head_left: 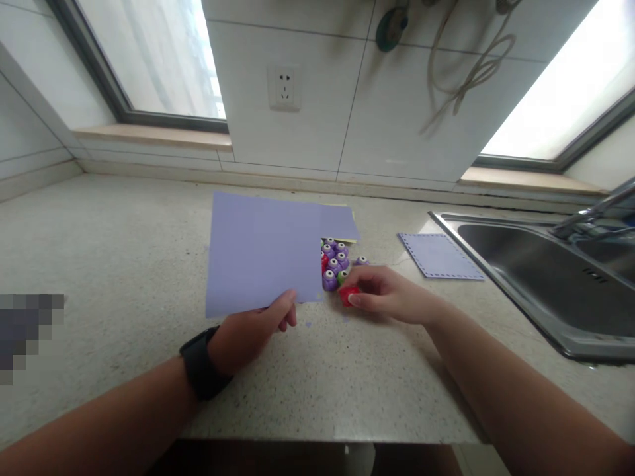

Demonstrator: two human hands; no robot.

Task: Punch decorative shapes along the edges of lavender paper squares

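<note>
My left hand (258, 327), with a black band at the wrist, grips the lower right edge of a large lavender sheet (265, 254). My right hand (374, 291) pinches a small red piece (348, 296) just right of the sheet's lower corner. Between the sheet and my right fingers lie several purple pieces (333, 266) with round eye-like tops, along with a few red and green ones. The sheet hides part of this group. Behind them is a smaller lavender paper (340, 221) with a yellow edge under it. Tiny lavender scraps (308, 324) lie near my hands.
On the speckled counter (124, 264), a lavender card (441, 256) with small marks round its border lies left of a steel sink (536, 271). A tiled wall with a socket (284, 87) and a hanging cable (471, 82) rises behind, between two windows.
</note>
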